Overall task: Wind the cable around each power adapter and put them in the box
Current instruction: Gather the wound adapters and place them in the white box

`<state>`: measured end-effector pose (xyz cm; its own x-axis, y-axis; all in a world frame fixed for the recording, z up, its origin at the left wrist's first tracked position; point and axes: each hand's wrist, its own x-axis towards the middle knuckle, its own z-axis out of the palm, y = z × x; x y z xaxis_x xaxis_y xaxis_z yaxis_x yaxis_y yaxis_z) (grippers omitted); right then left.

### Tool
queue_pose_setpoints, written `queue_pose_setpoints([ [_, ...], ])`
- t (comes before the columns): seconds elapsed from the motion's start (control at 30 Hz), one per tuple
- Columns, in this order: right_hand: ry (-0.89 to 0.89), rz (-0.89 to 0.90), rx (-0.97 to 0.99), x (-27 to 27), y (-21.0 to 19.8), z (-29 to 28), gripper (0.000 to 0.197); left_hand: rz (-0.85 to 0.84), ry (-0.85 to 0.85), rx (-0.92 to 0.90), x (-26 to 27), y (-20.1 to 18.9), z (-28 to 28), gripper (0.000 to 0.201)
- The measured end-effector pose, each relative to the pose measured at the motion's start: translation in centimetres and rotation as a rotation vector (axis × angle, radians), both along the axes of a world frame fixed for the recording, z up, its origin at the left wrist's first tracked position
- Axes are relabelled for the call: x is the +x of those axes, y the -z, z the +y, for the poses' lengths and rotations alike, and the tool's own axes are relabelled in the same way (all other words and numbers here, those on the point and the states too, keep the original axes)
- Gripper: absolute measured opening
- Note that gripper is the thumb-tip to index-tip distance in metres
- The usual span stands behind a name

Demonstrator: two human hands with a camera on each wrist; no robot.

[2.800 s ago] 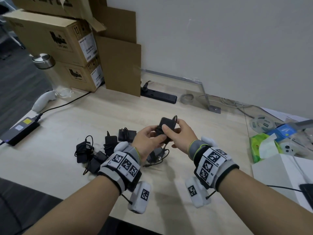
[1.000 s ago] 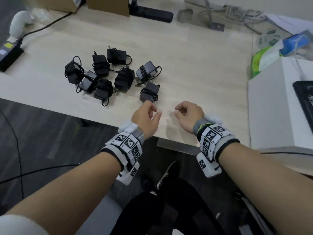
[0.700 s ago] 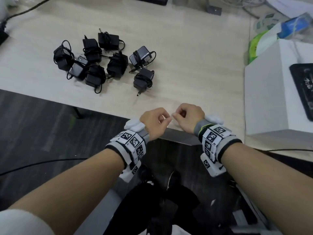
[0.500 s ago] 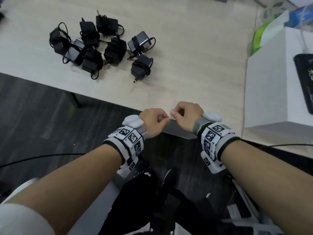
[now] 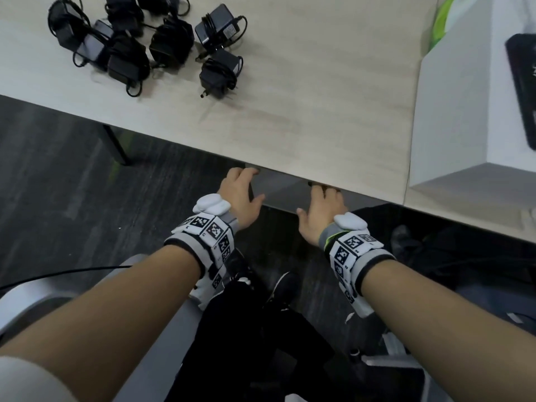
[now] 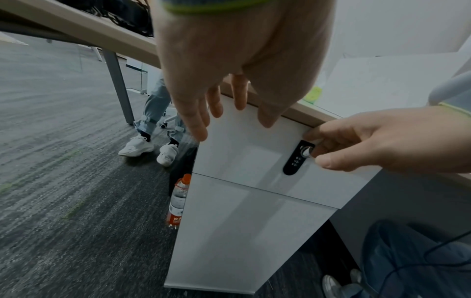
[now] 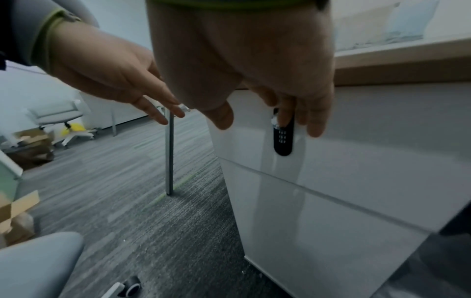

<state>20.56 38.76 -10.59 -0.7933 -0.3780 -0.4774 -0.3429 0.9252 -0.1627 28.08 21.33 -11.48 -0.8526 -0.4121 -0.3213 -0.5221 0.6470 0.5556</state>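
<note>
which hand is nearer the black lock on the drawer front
Right. The right hand pinches the knob of the black lock; the left hand reaches the drawer front's far corner.

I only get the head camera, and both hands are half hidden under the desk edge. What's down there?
Observer: A white drawer cabinet, which the left wrist camera shows.
Visitor: What is the right hand doing?
Observer: The right hand pinches the round knob of a black lock panel on the top drawer.
Visitor: And the left?
Observer: The left hand reaches with straight fingers to that drawer's front, gripping nothing.
</note>
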Motion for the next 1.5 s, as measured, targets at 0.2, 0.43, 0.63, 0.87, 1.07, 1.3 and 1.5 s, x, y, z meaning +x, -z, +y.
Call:
queue_pose_setpoints([
  [0.2, 0.029, 0.011, -0.047, 0.0, 1.3, 0.5, 0.057, 0.026, 0.069, -0.004, -0.1, 0.5, 1.3, 0.057],
  [0.43, -0.109, -0.005, -0.066, -0.5, 1.4, 1.8, 0.06, 0.075, 0.164, -0.07, -0.4, 0.7, 2.6, 0.06],
  [0.63, -0.324, -0.013, 0.065, 0.3, -1.6, 2.2, 0.047, 0.181, 0.216, -0.259, 0.4, 0.0, 4.2, 0.051],
  [0.87, -0.371, 0.102, -0.091, -1.6, -2.9, 1.9, 0.035, 0.047, 0.262, -0.329, -0.4, -0.5, 3.2, 0.056],
  [1.07, -0.38, 0.084, -0.078, -0.9, -2.5, 1.8, 0.033, -0.08, 0.302, -0.347, -1.0, -1.7, 2.2, 0.034],
  [1.3, -0.472, -0.16, 0.054, -0.5, -2.8, 1.3, 0.022, -0.345, 0.359, -0.225, 0.4, -2.6, 1.6, 0.033],
  [1.5, -0.556, -0.213, 0.096, -0.4, -3.9, 0.4, 0.024, -0.462, 0.417, -0.127, 2.7, -3.1, 1.4, 0.021],
])
